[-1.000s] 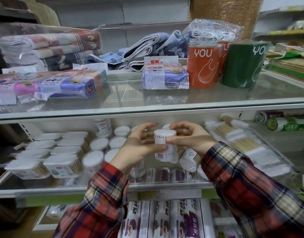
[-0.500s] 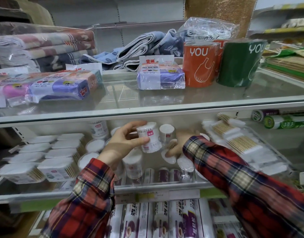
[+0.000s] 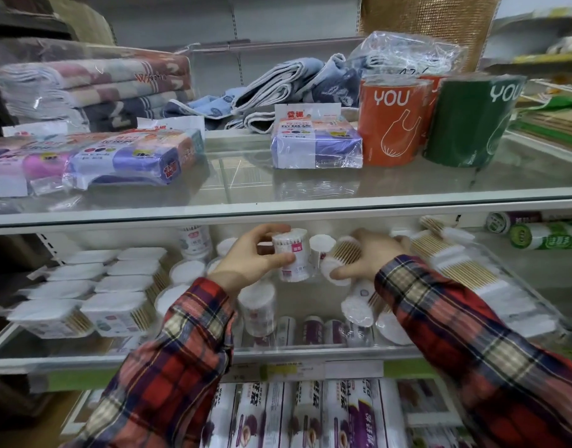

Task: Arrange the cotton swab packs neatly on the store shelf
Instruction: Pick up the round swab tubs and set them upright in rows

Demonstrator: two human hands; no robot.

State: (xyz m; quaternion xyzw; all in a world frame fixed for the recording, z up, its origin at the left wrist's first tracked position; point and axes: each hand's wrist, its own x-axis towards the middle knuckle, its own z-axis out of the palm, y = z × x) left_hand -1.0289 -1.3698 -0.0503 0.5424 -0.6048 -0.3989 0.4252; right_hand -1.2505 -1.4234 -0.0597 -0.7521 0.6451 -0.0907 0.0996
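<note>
On the upper glass shelf (image 3: 310,202), an orange roll (image 3: 389,124) and a dark green roll (image 3: 469,121) both read "YOU" in white, beside clear-wrapped purple packs (image 3: 317,145) headed by red Chinese characters (too small to read further). Under it, above the lower glass shelf (image 3: 310,350), the left hand (image 3: 249,258) grips an upright round clear cotton swab tub (image 3: 292,255) with a pink label, thumb in front and fingers curled over its top. Just right, the right hand (image 3: 370,255) curls around a tilted round pack of wooden-stick swabs (image 3: 341,257). Flat rectangular swab boxes (image 3: 84,295) sit in rows at left.
</note>
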